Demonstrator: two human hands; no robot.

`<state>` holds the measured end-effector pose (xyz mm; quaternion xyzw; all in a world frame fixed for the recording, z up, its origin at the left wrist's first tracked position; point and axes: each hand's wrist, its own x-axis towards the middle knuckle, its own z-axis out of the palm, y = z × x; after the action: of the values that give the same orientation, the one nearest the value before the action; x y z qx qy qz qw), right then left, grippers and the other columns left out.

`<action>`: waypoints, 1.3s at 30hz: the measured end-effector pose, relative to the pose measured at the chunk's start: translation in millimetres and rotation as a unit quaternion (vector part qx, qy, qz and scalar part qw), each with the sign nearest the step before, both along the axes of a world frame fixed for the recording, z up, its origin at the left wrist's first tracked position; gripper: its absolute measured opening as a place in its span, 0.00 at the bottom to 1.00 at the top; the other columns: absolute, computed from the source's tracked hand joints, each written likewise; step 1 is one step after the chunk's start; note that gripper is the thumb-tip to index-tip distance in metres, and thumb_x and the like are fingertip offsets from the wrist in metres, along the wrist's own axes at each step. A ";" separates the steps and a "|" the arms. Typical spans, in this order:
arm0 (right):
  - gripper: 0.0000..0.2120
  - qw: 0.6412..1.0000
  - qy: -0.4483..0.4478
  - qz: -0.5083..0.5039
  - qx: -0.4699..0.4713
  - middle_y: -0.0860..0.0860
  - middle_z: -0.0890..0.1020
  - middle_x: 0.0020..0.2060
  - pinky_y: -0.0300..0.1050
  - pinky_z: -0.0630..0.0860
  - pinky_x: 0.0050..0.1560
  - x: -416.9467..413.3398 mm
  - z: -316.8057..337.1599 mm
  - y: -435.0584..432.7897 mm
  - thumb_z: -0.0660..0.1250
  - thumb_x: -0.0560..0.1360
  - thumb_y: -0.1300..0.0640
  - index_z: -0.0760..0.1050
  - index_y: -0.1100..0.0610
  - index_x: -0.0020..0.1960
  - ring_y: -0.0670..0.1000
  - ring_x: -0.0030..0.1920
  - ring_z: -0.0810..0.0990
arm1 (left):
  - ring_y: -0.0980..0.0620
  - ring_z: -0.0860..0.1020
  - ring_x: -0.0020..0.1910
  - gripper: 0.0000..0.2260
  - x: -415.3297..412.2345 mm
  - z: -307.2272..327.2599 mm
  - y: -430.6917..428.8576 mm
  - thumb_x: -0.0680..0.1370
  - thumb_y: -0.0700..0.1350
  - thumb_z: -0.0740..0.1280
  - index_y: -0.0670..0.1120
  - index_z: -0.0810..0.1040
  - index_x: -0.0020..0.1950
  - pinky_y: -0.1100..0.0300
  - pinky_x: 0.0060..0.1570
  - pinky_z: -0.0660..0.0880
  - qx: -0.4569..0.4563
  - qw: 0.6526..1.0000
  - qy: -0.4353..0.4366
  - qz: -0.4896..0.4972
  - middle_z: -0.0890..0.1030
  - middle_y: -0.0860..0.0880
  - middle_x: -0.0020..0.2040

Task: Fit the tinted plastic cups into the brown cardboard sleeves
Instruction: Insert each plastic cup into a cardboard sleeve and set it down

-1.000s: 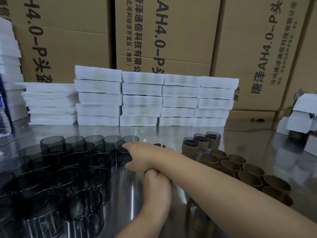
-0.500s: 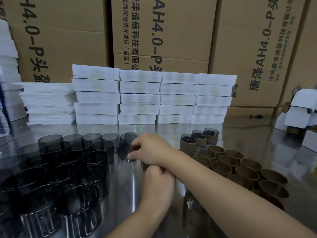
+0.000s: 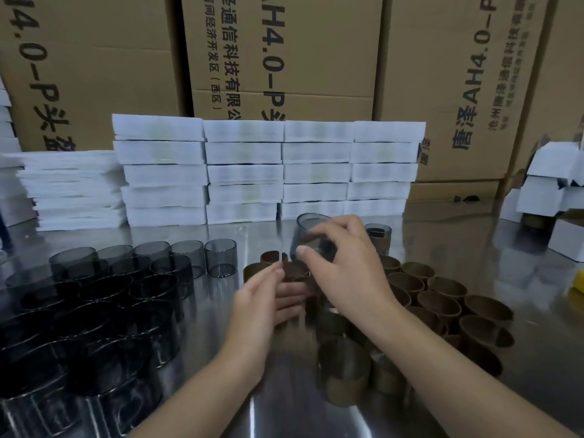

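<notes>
Near: left hand (image 3: 265, 301) grip pinches a sleeve (image 3: 294, 268) on the worktop (image 3: 521, 248), thumb at its rim. Just above: right hand (image 3: 344, 270) grip curled round a tinted cup (image 3: 308, 230), tilted. Change: cup has come across from the left cluster (image 3: 104, 289). Insertion looks next. Behind: white boxes (image 3: 243, 172).

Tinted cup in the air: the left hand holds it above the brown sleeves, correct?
No. The head view shows the right hand holding the tinted cup above the brown sleeves; the left hand holds a single sleeve below.
</notes>
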<state>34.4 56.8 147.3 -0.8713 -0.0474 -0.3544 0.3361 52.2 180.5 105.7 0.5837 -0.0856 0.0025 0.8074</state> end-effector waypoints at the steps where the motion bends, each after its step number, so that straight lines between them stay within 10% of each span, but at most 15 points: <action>1: 0.10 1.000 -0.020 0.008 -0.001 0.42 0.68 0.52 0.38 0.68 0.56 -3.0 -1.8 4.4 0.71 0.74 0.50 0.79 0.49 0.55 0.47 0.58 0.71 | 0.51 0.85 0.35 0.08 2.1 0.1 2.3 0.81 0.46 0.60 0.46 0.78 0.53 0.63 0.29 0.78 -0.028 0.999 0.019 -0.009 0.85 0.44 0.36; 10: 0.32 0.978 -0.014 0.122 -0.170 0.48 0.60 0.70 0.38 0.66 0.61 -9.0 -20.2 18.3 0.71 0.70 0.51 0.64 0.51 0.70 0.50 0.65 0.69 | 0.43 0.83 0.54 0.28 3.2 3.3 10.8 0.77 0.66 0.55 0.47 0.78 0.64 0.50 0.48 0.78 -0.069 0.992 0.089 -0.056 0.84 0.41 0.55; 14: 0.38 0.971 0.039 0.140 -0.190 0.46 0.68 0.68 0.43 0.65 0.64 -4.7 -18.1 11.7 0.68 0.72 0.40 0.55 0.48 0.76 0.48 0.67 0.66 | 0.45 0.85 0.44 0.27 3.5 2.4 14.0 0.78 0.67 0.52 0.50 0.83 0.55 0.53 0.38 0.81 -0.070 0.994 0.079 -0.037 0.86 0.42 0.49; 33: 0.31 0.972 0.120 0.153 -0.135 0.42 0.73 0.65 0.44 0.69 0.51 -3.4 -14.1 2.0 0.63 0.71 0.32 0.56 0.40 0.68 0.50 0.60 0.76 | 0.43 0.83 0.43 0.18 4.2 -2.9 16.0 0.80 0.57 0.58 0.48 0.82 0.55 0.50 0.47 0.77 -0.002 0.997 0.058 -0.051 0.86 0.40 0.48; 39: 0.28 0.978 0.126 0.124 -0.116 0.42 0.77 0.55 0.45 0.72 0.46 -3.0 -11.8 3.4 0.65 0.68 0.32 0.60 0.43 0.61 0.50 0.52 0.79 | 0.43 0.84 0.45 0.28 3.1 -6.5 14.1 0.65 0.58 0.68 0.47 0.79 0.62 0.51 0.43 0.82 -0.004 0.997 0.024 -0.079 0.84 0.39 0.53</action>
<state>31.4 60.2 135.6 -0.9293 -0.1527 -0.1901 0.2775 55.3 194.6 99.2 0.5714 -0.1126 -0.0748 0.8094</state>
